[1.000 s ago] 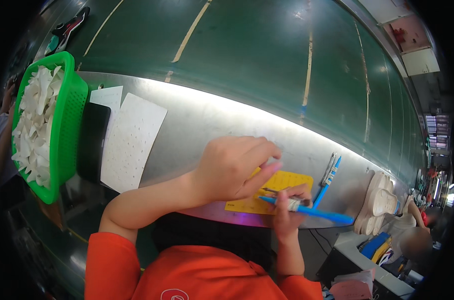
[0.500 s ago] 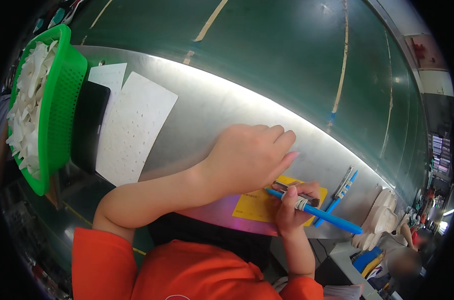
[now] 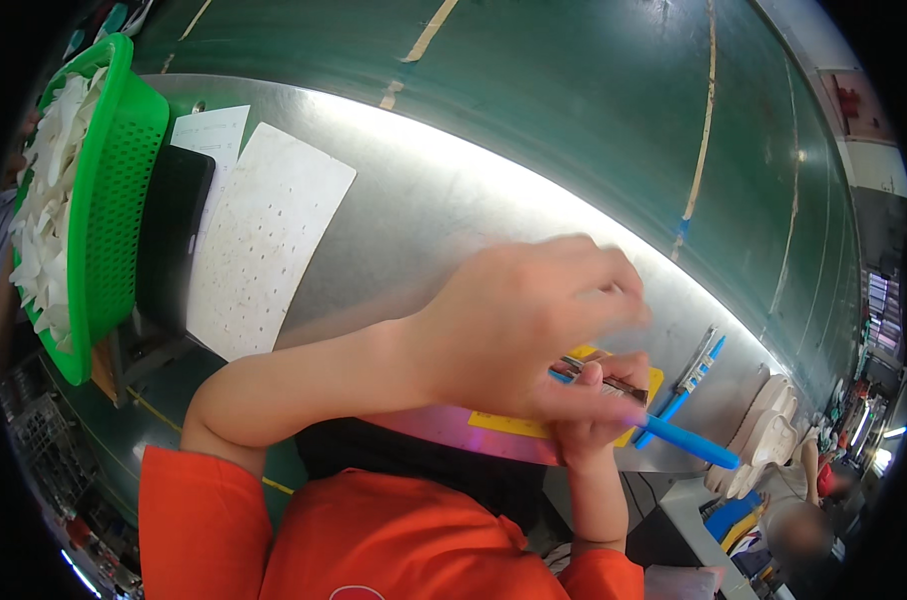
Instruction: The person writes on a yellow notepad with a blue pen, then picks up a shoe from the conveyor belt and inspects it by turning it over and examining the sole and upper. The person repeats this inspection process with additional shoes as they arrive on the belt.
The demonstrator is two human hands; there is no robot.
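Note:
My right hand [image 3: 586, 438] grips a thick blue pen-like tool [image 3: 692, 442], with a narrow metal piece alongside its shaft. The tool slants down to the right over a yellow card [image 3: 509, 424] on the metal worktop. My left hand [image 3: 529, 325], smeared by motion, crosses above the card and partly covers my right hand. Its thumb stands apart from its fingers, and nothing shows between them. To the right of the card lies a second blue tool [image 3: 684, 390], with a metal strip bound to it.
At the left, a green basket [image 3: 124, 215] holds white, irregular pieces [image 3: 59, 200]. Beside it are a black flat object [image 3: 174, 240], a paper sheet [image 3: 212, 130] and a white speckled board [image 3: 274, 220]. Pale sole-like pieces [image 3: 759, 440] sit at the right edge; a green surface [image 3: 554, 90] stretches beyond.
My left hand has moved right, its thumb and fingers now spread across my right hand. The gripped blue tool has shifted slightly right. The view has also moved a little.

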